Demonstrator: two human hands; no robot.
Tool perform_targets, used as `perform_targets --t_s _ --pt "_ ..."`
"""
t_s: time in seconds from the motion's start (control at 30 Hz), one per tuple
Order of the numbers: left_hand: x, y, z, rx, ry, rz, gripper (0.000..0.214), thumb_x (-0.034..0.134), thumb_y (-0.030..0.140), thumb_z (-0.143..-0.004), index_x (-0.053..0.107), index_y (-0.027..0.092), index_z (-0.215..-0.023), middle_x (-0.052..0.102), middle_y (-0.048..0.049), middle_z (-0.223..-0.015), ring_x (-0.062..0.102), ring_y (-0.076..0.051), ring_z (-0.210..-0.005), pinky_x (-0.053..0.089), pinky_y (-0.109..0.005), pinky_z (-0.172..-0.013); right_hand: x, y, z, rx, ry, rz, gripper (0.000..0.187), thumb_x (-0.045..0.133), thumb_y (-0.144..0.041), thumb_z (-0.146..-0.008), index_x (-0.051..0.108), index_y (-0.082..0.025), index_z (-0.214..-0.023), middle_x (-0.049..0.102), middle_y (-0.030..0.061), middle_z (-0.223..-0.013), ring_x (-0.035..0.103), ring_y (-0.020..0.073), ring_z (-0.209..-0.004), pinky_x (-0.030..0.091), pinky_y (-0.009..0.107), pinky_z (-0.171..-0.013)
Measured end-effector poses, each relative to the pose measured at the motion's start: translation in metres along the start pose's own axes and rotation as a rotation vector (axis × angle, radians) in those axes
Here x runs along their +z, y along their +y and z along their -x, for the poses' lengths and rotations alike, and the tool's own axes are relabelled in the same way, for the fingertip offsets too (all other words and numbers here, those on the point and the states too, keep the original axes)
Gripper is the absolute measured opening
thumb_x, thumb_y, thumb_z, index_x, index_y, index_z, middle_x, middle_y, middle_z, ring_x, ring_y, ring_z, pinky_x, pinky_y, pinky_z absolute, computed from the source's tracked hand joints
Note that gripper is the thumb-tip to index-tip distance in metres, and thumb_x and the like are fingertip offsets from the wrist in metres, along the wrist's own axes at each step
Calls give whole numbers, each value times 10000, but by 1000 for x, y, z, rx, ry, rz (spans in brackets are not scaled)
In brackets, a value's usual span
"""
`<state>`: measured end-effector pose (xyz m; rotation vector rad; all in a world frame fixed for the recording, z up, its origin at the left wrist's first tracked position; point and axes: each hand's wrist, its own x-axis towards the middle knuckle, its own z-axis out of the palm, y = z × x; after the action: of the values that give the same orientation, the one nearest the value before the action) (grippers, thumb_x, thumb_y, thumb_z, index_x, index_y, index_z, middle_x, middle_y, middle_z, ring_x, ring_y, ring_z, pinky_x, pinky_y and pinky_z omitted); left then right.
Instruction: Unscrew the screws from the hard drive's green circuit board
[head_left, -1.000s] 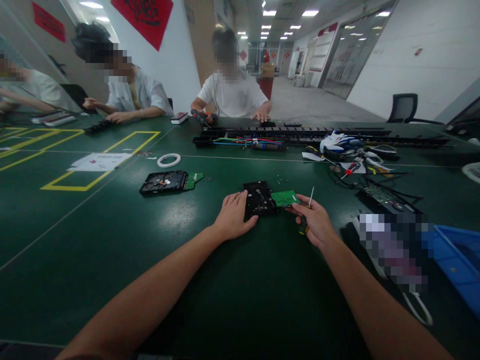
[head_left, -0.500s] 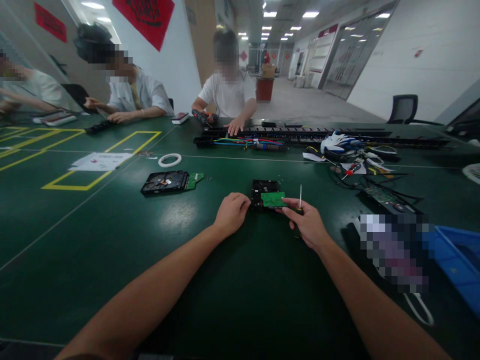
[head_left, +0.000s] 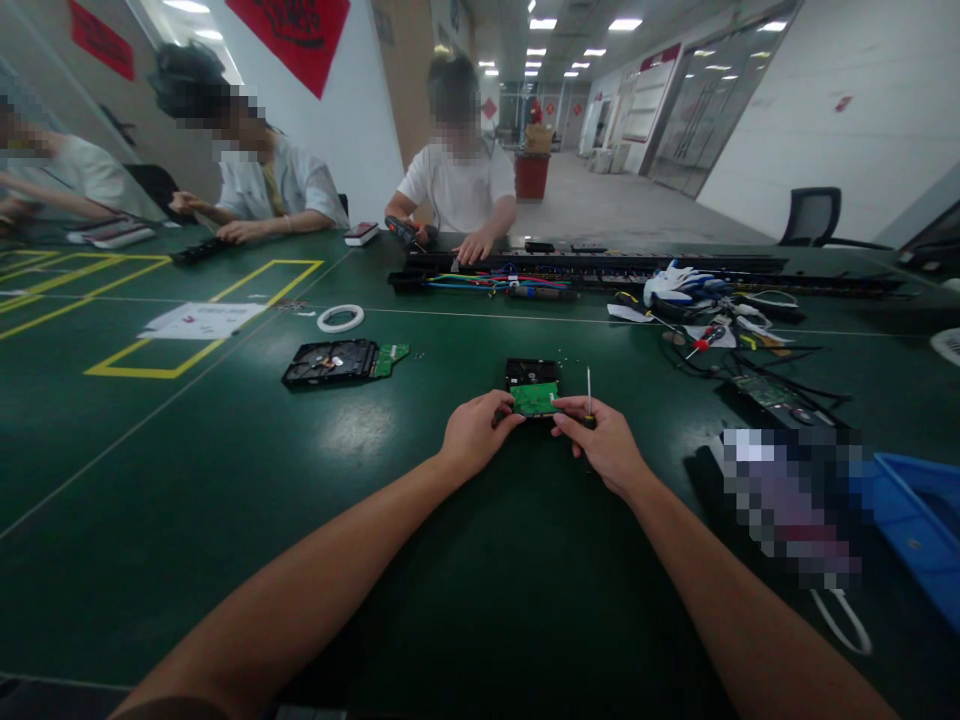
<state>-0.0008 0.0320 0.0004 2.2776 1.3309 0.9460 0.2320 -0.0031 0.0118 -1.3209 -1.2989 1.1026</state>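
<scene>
A green circuit board [head_left: 535, 400] lies over the near part of a black hard drive [head_left: 532, 368] on the table in front of me. My left hand [head_left: 478, 432] is closed, its thumb and fingers pinching the board's left edge. At the board's right edge, my right hand [head_left: 604, 440] pinches with thumb and forefinger. That hand also keeps a screwdriver [head_left: 589, 392] in its grip, shaft pointing up. Several tiny screws lie just beyond the drive. Farther left rests a second hard drive [head_left: 330, 363] with its green board [head_left: 391, 358] sticking out at one end.
A white ring [head_left: 322, 321] and papers [head_left: 202, 321] lie to the left. Gloves [head_left: 681, 287], cables and tools are heaped at right, near a blue bin [head_left: 907, 500]. Across the table, a person in white [head_left: 457, 190] handles long black strips; two others sit left.
The circuit board has shifted slightly left over the drive. My left hand has moved right and taken its left edge; my right hand has moved left with the screwdriver.
</scene>
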Motion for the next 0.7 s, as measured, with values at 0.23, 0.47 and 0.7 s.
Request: perform_targets --t_s 0.23,0.47,0.7 --pt "-1 -1 -1 80 37 27 119 701 286 -1005 762 221 -1083 795 -30 -1022 725 -199 -844 596 -361 -791 2 -4 2 41 21 -29 555 844 -346 -817 656 -211 -1322 785 88 -1054 679 146 -650 461 228 -424" --pt "2 -7 -1 140 74 74 116 709 217 -994 785 221 -1082 801 -31 -1011 741 -190 -865 601 -335 -804 -1 2 1 83 1 48 514 812 -364 -852 688 -151 -1303 776 103 -977 692 159 -691 464 239 -462" --pt "2 -5 1 200 72 106 148 703 175 -987 802 210 -1092 804 -53 -1069 762 -211 -938 627 -372 -864 -4 8 -1 98 27 37 478 821 -350 -848 711 -178 -1280 768 107 -1061 695 161 -739 481 243 -486"
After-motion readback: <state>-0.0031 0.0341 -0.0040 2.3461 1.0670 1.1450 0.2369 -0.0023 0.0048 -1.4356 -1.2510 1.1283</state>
